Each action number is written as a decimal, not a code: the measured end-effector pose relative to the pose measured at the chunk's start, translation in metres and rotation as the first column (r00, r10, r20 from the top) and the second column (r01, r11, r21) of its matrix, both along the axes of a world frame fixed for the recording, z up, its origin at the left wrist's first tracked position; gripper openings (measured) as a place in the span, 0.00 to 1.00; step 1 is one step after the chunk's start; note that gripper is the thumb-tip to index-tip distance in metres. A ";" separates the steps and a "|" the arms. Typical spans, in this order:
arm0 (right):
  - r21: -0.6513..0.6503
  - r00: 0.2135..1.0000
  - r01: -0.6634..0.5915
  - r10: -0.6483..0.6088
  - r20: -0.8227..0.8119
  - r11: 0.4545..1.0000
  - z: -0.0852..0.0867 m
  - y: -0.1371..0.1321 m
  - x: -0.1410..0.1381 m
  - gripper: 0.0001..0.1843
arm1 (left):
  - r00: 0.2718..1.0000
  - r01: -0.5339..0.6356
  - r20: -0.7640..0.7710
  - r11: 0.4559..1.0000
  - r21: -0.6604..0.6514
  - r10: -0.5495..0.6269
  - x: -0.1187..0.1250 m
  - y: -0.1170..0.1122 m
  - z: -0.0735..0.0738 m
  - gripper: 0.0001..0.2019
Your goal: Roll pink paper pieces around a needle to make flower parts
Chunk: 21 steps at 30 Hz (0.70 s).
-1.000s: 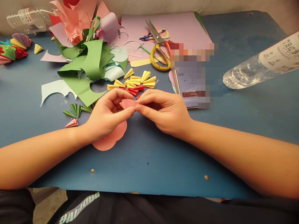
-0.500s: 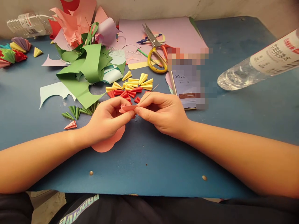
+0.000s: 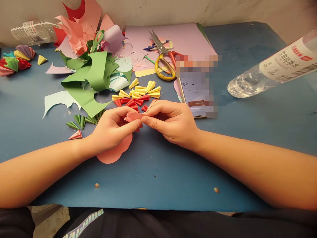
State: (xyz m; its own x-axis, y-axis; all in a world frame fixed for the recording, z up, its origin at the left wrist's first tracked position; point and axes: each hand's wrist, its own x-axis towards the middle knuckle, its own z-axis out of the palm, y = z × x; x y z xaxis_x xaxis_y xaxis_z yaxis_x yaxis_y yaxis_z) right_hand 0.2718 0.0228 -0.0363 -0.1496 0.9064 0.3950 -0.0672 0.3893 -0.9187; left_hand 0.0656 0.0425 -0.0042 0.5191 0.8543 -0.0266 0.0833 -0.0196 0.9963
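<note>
Blue table (image 3: 183, 185), paper scraps (image 3: 76, 96) toward the back. From my remote seat, I've got the pink paper (image 3: 134, 116) up between two hands: left hand (image 3: 112, 127) pinching one side, right hand (image 3: 173, 122) pinching its tip together with a needle (image 3: 154, 104). I'd keep both pinches light, near the needle, so nothing creases.

This is a paper-craft workspace — a blue table (image 3: 178, 175) beside a plain wall (image 3: 173, 11), strewn with green offcuts (image 3: 97, 69), small yellow cones (image 3: 150, 86) and scissors (image 3: 162, 49). Whether the room belongs to a home, a school or a workshop, I cannot tell.
</note>
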 end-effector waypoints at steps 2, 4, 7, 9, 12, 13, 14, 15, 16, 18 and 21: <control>-0.001 1.000 -0.009 0.009 0.014 1.000 -0.001 0.000 0.001 0.09 | 1.000 0.008 -0.014 1.000 -0.007 -0.008 0.000 0.000 0.001 0.16; 0.007 1.000 -0.019 0.019 0.023 1.000 -0.002 0.000 0.002 0.09 | 1.000 0.017 -0.024 1.000 -0.013 -0.018 0.000 0.000 0.000 0.16; 0.019 0.999 -0.044 0.043 0.017 0.999 -0.004 0.000 0.003 0.06 | 0.999 0.039 -0.015 0.999 -0.007 -0.039 -0.002 -0.001 -0.002 0.14; 0.023 0.998 -0.061 0.060 0.007 0.998 -0.004 0.000 0.003 0.05 | 0.998 0.058 -0.002 0.998 0.007 -0.058 -0.003 -0.001 -0.004 0.13; 0.019 0.999 -0.055 0.055 0.002 0.998 -0.003 -0.001 0.002 0.06 | 0.999 0.052 -0.015 0.997 0.056 -0.051 -0.002 -0.001 -0.006 0.13; 0.013 0.999 -0.049 0.049 0.000 0.999 -0.003 -0.001 0.002 0.07 | 0.999 0.042 -0.026 0.996 0.077 -0.040 -0.002 -0.001 -0.006 0.13; 0.005 0.999 -0.045 0.045 -0.001 0.999 -0.002 -0.001 0.001 0.08 | 0.999 0.031 -0.037 0.995 0.094 -0.028 -0.002 -0.002 -0.006 0.14; -0.004 0.999 -0.044 0.044 -0.002 0.999 -0.002 -0.002 0.001 0.09 | 0.999 0.021 -0.047 0.994 0.106 -0.016 -0.001 -0.002 -0.005 0.15; -0.013 0.999 -0.046 0.046 -0.002 0.999 -0.001 -0.002 0.001 0.09 | 0.999 0.015 -0.053 0.994 0.112 -0.009 -0.001 -0.003 -0.005 0.16; -0.029 0.999 -0.052 0.052 0.001 0.998 -0.001 -0.002 0.001 0.09 | 0.998 0.012 -0.058 0.994 0.111 -0.005 -0.001 -0.003 -0.005 0.17; -0.027 0.998 -0.062 0.061 -0.011 0.998 0.000 -0.002 0.001 0.09 | 0.999 0.017 -0.053 0.994 0.107 -0.011 -0.001 -0.004 -0.005 0.18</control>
State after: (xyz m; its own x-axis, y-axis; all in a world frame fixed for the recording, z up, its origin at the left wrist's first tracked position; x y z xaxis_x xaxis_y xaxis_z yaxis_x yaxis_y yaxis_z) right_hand 0.2728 0.0204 -0.0366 -0.2016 0.9059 0.3724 -0.0995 0.3593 -0.9279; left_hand 0.0650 0.0387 -0.0088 0.5312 0.8464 0.0373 0.1342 -0.1276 0.9827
